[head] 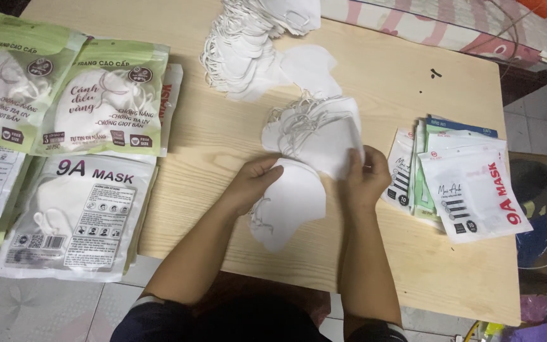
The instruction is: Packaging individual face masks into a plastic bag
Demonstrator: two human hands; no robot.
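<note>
Packets (74,161) of filled masks, green and white, lie stacked at nine o'clock, overhanging the counter (387,95) edge, where a nudge could tip them to the floor. The left hand (254,183) pinches the near stack of white masks (289,202) at its upper edge, fingers closed on it; the stack sits at six o'clock of the loose pile (318,130), touching it. The right hand (365,177) grips the same stack's right corner between narrowed fingers. Ear loops of the pile tangle together, so a lift could drag extra masks along. Flat empty pouches (470,183) fan at three o'clock, close to that elbow's sweep and likely to slide.
</note>
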